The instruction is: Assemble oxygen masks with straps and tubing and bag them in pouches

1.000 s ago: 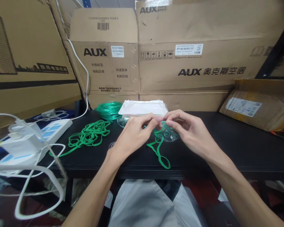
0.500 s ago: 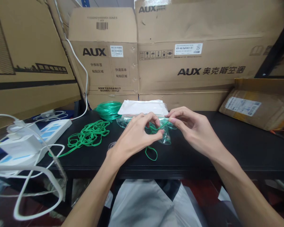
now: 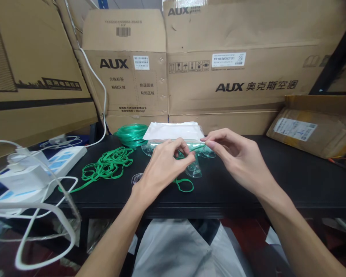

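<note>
My left hand (image 3: 168, 159) is closed, thumb and forefinger pinching a flat green cord (image 3: 201, 146). My right hand (image 3: 233, 156) pinches the cord's other end between thumb and fingertips, so it runs taut across the gap. A loop of green cord (image 3: 186, 185) lies on the table below my left hand. Behind the hands are clear, green-tinted plastic pieces (image 3: 194, 169), partly covered by my fingers; their exact shape is hard to make out. To the left lies a tangled heap of the same green cord (image 3: 109, 163).
A coil of green tubing (image 3: 132, 134) and a white sheet or packet (image 3: 173, 131) lie at the back of the black table (image 3: 242, 192). Thin wires (image 3: 136, 178) sit by my left wrist. A power strip (image 3: 65, 157) with white cables is left; a taped carton (image 3: 305, 127) is right.
The cord between my hands has been pulled straighter, and my left thumb and forefinger have closed together. The loose loop below has shifted slightly.
</note>
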Demonstrator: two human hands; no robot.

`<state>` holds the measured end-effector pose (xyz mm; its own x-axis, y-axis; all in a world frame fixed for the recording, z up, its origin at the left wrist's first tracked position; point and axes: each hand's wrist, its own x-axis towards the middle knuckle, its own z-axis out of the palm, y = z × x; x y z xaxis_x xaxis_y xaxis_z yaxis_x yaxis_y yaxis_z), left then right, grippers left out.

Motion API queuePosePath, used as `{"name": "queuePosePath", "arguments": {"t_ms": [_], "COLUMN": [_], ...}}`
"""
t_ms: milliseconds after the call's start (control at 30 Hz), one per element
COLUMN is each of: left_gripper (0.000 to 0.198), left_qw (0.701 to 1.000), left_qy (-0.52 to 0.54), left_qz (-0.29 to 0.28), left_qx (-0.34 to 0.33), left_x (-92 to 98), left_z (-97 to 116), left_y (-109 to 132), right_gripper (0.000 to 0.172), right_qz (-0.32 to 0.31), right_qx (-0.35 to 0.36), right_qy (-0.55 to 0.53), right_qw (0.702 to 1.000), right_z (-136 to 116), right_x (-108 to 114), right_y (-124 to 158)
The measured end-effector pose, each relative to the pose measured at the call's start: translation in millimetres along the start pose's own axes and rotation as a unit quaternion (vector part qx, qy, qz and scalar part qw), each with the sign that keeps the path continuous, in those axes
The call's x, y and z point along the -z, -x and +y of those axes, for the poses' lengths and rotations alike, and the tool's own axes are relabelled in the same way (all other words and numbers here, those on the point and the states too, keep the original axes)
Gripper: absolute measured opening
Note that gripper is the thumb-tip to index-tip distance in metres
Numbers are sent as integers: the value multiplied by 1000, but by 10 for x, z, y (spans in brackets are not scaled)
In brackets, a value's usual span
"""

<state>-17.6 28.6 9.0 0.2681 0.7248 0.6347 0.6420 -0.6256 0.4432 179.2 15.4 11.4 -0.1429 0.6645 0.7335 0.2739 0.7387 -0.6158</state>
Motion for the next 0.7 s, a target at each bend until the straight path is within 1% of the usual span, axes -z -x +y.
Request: {"name": "queuePosePath", "arguments": {"t_ms": [67, 100, 200, 267, 333, 400, 467, 600, 633, 700], "left_gripper": [17, 17, 16, 23, 32, 40, 42, 36, 35, 30], "left_qw": [999, 998, 991, 982, 970, 961, 954, 940, 942, 958], "left_qy": [22, 42, 117, 175, 231, 266, 289, 332, 324, 273], "left_qz": [18, 27, 45, 49, 43, 31, 19, -12, -14, -2], "left_qx": [19, 25, 42, 57, 66, 71, 74, 84, 86, 82], "left_x": [-9, -14, -28, -35, -38, -38, -43, -57, -55, -38], "left_z": [-5, -18, -81, -116, -125, -110, -86, -75, -82, -101], "left_y": [-10, -15, -29, -34, -37, -36, -34, -35, -37, -39], "right_gripper": [6, 8, 26, 36, 41, 43, 40, 34, 34, 35], "right_qz": [3, 8, 21, 8, -27, -57, -68, -49, -39, -17], "right_qx": [-6, -12, -52, -98, -143, -167, -167, -145, -143, -143], "right_qy": [-3, -5, -11, -9, -14, -32, -53, -79, -81, -82], "right_qw": [1000, 1000, 998, 995, 989, 984, 982, 985, 986, 986], "right_z": [1, 12, 78, 133, 175, 195, 197, 190, 192, 201], "right_x": [-15, -18, -22, -32, -56, -94, -136, -174, -166, -129], "right_y": [2, 0, -9, -11, -6, 2, 7, -5, -12, -25]}}
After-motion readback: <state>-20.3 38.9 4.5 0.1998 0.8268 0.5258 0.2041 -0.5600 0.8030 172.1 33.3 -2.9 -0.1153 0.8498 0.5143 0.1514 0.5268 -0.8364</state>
